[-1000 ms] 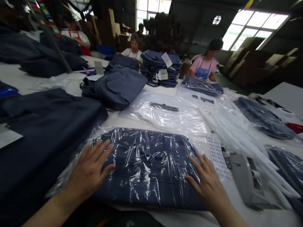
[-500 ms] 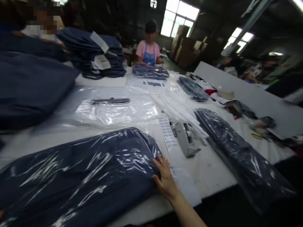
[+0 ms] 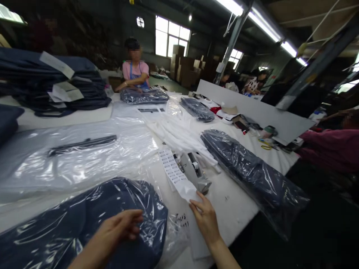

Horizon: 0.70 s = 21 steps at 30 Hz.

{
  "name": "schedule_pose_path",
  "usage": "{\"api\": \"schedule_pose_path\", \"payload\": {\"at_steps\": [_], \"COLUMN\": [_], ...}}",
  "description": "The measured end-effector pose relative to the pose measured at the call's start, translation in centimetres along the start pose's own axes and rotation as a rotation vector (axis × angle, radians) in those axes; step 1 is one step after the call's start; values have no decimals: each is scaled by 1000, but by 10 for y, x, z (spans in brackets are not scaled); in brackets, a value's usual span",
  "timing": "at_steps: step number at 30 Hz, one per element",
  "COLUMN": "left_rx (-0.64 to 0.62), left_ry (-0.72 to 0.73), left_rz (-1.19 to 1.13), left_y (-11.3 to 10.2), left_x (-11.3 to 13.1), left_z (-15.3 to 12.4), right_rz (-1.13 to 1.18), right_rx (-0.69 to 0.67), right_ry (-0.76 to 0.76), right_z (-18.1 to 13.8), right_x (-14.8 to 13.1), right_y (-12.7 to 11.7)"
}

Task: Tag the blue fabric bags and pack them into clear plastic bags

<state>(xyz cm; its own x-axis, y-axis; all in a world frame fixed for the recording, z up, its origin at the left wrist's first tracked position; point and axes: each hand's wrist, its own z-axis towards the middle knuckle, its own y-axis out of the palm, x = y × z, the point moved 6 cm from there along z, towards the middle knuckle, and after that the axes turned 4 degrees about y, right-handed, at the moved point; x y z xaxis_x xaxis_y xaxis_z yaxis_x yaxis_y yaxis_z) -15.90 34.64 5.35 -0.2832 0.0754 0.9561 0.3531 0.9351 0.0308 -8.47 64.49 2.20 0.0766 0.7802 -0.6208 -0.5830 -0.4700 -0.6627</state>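
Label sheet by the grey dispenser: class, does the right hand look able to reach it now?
Probably yes: the right hand lies open at the near end of the label sheet, nothing between them; the grey dispenser sits off to one side.

White work table [image 3: 235, 203], crowded with packing goods.
On it lie a bagged garment [image 3: 84, 224], another bagged bundle [image 3: 246, 172], empty clear bags [image 3: 84, 157], a label sheet [image 3: 171, 170], a tape dispenser [image 3: 195, 172] and stacked clothes [image 3: 70, 89].

The hall is dim. Daylight comes through far windows [image 3: 172, 37], blown out white, and ceiling strip lights [image 3: 263, 26] flare overhead. Glare streaks the clear plastic bags [image 3: 84, 157]. The left hand [image 3: 117, 228] is blurred, the right hand [image 3: 206, 218] sharper; straight lines bow at the edges.
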Motion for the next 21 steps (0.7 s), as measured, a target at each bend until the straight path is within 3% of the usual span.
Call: {"api": "schedule_pose_path", "payload": {"at_steps": [3, 4, 6, 9, 13, 17, 21], "left_rx": [-138, -152, -126, -44, -81, -104, -168], "left_ry": [-342, -388, -350, -220, -223, -214, -214], "left_rz": [-376, -448, -520, -515, -457, -455, -559], "left_y": [99, 125, 157, 163, 150, 143, 141], "left_x": [-10, -11, -7, -4, -9, -5, 3], "left_z": [43, 57, 83, 106, 103, 97, 99], "right_rz": [28, 12, -19, 11, 195, 382, 365], "right_rx": [18, -5, -108, -214, -78, -226, -331], "right_ry": [-6, -24, -87, -94, 121, 128, 104], "right_z": [-2, -7, -18, -26, 9, 56, 77], "right_x": [-18, -21, -24, -20, -12, -29, -39], "right_y": [-28, -35, -42, -50, -53, -15, 12]}}
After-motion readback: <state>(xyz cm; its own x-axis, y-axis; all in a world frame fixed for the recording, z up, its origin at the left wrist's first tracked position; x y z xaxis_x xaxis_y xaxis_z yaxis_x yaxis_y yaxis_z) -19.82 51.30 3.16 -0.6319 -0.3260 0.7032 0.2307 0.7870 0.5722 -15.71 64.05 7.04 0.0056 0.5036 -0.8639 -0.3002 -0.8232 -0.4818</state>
